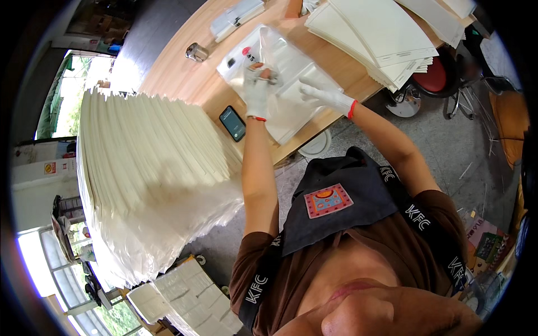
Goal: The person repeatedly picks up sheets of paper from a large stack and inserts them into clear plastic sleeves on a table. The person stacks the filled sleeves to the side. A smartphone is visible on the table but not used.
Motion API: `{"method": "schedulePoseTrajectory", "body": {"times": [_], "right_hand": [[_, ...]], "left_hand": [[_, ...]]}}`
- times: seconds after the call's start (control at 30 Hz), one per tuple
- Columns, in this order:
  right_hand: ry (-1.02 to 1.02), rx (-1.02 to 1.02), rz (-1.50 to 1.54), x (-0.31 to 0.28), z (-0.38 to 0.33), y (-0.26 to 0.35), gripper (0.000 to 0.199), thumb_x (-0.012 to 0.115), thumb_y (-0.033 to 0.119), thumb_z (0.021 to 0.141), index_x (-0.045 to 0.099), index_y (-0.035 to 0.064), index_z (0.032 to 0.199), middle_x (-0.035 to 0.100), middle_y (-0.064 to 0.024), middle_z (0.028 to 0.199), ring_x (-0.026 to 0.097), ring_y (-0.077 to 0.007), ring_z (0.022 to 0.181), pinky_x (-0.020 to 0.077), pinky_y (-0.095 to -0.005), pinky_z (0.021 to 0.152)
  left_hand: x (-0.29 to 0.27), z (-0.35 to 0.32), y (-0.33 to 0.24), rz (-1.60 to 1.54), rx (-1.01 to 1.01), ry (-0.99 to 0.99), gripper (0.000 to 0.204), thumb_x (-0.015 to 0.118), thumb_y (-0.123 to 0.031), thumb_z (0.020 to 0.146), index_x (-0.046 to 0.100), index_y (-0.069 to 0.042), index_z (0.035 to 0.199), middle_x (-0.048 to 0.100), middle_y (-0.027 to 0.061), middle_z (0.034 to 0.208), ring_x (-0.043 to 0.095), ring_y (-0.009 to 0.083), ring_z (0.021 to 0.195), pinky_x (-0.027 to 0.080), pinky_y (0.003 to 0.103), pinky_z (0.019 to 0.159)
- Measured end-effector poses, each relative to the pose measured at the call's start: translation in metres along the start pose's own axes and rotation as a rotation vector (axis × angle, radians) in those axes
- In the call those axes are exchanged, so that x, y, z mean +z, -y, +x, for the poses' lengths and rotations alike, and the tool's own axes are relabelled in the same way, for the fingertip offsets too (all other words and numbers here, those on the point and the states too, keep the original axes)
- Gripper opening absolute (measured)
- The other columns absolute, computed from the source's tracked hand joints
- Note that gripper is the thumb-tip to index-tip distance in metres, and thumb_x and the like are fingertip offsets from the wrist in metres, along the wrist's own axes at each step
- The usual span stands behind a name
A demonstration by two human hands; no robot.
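Observation:
A stack of clear plastic bags (291, 64) lies flat on the wooden table in front of me, with a small red and black print near its left edge. My left hand (259, 92), in a white glove with bare fingertips, is closed over the bags; its curled fingers pinch the film, which rises in a loose fold beyond them. To the right, my right hand (328, 98), gloved in white with a red cuff, rests on the bags with its fingers stretched out. A phone (232, 124) lies beside my left wrist.
White card sheets (375, 33) are fanned at the table's far right, close to another person's gloved hand (309, 6). A metal tin (196, 52) and a wrapped pack (238, 19) stand far left. A tall stack of white sheets (151, 145) rises at left. A red stool (437, 73) stands right.

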State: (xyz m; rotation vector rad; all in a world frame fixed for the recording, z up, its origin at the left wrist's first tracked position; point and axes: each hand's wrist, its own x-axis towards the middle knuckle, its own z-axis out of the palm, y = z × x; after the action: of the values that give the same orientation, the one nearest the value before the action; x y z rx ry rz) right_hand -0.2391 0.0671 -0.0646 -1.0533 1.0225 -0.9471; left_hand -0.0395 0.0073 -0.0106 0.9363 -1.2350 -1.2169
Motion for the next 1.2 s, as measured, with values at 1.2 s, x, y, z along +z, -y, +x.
{"method": "schedulePoseTrajectory", "body": {"times": [1.2], "right_hand": [[-0.373, -0.605, -1.545, -0.192, -0.064, 0.068, 0.045, 0.060, 0.034, 0.084, 0.053, 0.0156, 0.124, 0.049, -0.0085, 0.133, 0.040, -0.0306, 0.126, 0.0346, -0.0432, 0.102]], "left_hand": [[0.079, -0.064, 0.052, 0.526, -0.067, 0.221, 0.024, 0.049, -0.022, 0.096, 0.057, -0.006, 0.111, 0.061, 0.0038, 0.096, 0.053, 0.0100, 0.068, 0.045, 0.024, 0.060]]}}
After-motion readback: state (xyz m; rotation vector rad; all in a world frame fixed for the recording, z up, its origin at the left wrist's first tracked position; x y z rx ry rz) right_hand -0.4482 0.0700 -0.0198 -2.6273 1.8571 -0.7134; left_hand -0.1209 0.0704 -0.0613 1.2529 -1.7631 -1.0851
